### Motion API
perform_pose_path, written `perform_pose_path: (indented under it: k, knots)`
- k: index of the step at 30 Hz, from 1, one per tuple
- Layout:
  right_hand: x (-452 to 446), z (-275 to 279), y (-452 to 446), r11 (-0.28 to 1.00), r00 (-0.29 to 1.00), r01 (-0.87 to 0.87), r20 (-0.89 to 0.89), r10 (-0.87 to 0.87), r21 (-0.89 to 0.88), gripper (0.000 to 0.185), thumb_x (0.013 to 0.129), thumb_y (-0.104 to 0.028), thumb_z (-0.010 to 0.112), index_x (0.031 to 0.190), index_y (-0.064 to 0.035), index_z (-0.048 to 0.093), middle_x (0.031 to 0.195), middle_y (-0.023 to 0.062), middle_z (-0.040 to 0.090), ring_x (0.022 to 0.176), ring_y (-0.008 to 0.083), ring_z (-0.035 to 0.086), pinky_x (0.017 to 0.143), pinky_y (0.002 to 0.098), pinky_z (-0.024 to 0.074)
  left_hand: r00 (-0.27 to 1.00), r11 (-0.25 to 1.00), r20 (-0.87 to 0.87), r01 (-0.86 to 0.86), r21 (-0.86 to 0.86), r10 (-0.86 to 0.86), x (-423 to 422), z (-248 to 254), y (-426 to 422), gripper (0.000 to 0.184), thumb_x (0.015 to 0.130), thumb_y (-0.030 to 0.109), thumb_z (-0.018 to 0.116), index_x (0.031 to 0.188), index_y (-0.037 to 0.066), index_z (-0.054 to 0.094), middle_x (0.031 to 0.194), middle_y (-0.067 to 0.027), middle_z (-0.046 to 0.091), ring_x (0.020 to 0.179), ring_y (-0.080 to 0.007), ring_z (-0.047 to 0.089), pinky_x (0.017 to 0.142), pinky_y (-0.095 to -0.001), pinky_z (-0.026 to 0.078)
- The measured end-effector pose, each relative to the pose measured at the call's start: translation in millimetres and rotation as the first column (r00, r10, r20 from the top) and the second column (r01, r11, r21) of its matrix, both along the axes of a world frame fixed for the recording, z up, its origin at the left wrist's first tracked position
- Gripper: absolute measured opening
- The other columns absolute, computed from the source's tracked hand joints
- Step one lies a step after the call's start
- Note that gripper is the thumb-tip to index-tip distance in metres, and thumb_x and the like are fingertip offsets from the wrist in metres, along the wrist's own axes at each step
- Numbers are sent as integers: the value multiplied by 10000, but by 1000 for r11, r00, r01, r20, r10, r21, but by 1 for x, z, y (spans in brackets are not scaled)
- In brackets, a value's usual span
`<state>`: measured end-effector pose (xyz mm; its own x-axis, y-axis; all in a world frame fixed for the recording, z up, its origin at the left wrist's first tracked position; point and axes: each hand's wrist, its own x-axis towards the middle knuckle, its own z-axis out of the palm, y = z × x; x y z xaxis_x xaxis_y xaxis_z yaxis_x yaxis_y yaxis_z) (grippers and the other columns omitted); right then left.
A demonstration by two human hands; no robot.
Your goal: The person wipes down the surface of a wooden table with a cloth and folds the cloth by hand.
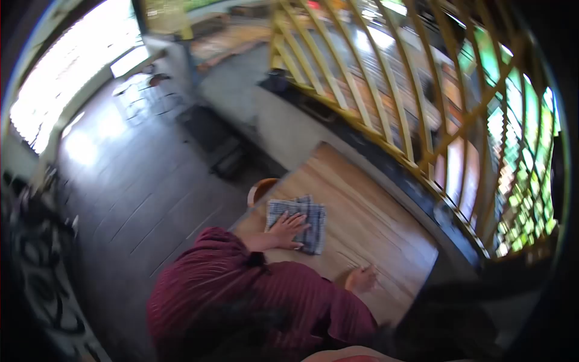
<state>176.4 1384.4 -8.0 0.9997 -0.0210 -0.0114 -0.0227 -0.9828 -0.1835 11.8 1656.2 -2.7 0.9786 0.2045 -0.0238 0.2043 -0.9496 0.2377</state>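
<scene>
A checked cloth (315,222), grey-blue and white and folded in layers, lies on a wooden table (368,211). Flat on top of it rests my left hand (290,230), its fingers spread. My right hand (362,279) is low over the near part of the tabletop, apart from the cloth. Motion smears its fingers, and nothing can be made out in them. Both arms come out of maroon sleeves.
Yellow slanted bars (386,90) rise from a low wall beyond the table. A round-topped brown stool (260,189) stands at the table's left edge. A dark bench (220,142) is farther back, on the grey tiled floor (129,193).
</scene>
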Motion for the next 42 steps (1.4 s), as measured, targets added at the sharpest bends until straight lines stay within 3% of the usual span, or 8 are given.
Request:
perform_pose_path:
  k: [5, 7, 11, 14, 27, 32, 36, 42]
  knots:
    - [-5, -34, 9, 680, 734, -679, 251, 631, 275, 566, 828, -334, 454, 1285, -37, 302, 1320, 232, 266, 1239, 357, 231, 1017, 450, 151, 989, 988, -139, -61, -143, 40, -15, 22, -49, 702, 714, 503, 527, 1314, 224, 290, 1370, -93, 225, 1288, -314, 111, 1006, -548, 40]
    - [-27, -11, 34, 151, 296, -902, 324, 899, 405, 579, 838, -338, 432, 1293, -15, 278, 1327, 226, 262, 1236, 368, 233, 1022, 422, 168, 990, 977, -125, -93, -189, 70, -5, 6, -82, 703, 710, 488, 534, 1315, 236, 280, 1370, -82, 233, 1290, -307, 115, 1007, -551, 44]
    - [-51, 7, 40, -270, -182, -879, 246, 952, 394, 584, 834, -345, 426, 1304, -36, 269, 1344, 197, 250, 1250, 350, 218, 1026, 429, 167, 969, 987, -228, -118, -106, 92, -19, 5, -135, 525, 725, 333, 527, 1217, 177, 428, 1343, -93, 291, 1269, -288, 196, 1012, -539, 94]
    - [-26, 21, 14, -172, -174, -976, -2, 985, 131, 577, 807, -349, 453, 1301, -90, 305, 1348, 156, 275, 1254, 320, 234, 1026, 428, 163, 909, 904, 49, -405, -138, 415, -60, 5, -156, 556, 688, 340, 580, 1201, 174, 446, 1366, -59, 250, 1271, -277, 195, 1010, -535, 108]
    - [119, 42, -11, 833, 815, -546, 174, 553, -93, 449, 790, -276, 444, 1181, -56, 448, 1143, 135, 462, 1110, 284, 401, 897, 444, 330, 659, 724, -440, -689, -27, 611, -128, 48, -167, 677, 758, 401, 556, 1330, 292, 210, 1422, 15, 92, 1299, -265, 133, 975, -584, 191]
    - [46, 9, 21, 145, 99, -987, 436, 895, -72, 456, 779, -310, 472, 1158, -58, 461, 1251, 174, 394, 1174, 317, 346, 938, 478, 272, 637, 696, -485, -714, -77, 599, -126, 51, -164, 664, 753, 383, 561, 1323, 307, 228, 1421, 37, 95, 1296, -259, 150, 972, -585, 194]
    - [-58, 22, 18, -273, -264, -961, 144, 954, 51, 627, 782, -476, 437, 1267, -86, 366, 1348, 140, 285, 1259, 294, 229, 1015, 465, 152, 640, 707, -480, -705, -55, 600, -126, 54, -158, 610, 764, 338, 546, 1307, 293, 273, 1405, 18, 169, 1276, -265, 209, 966, -589, 206]
    - [-86, 20, 2, -269, -249, -950, 133, 959, 159, 644, 781, -454, 442, 1297, -89, 315, 1367, 105, 259, 1273, 264, 208, 1027, 462, 126, 637, 659, -345, -749, -64, 690, -130, 28, -130, 390, 753, 252, 499, 1142, 237, 492, 1213, -29, 439, 1089, -243, 434, 942, -482, 298]
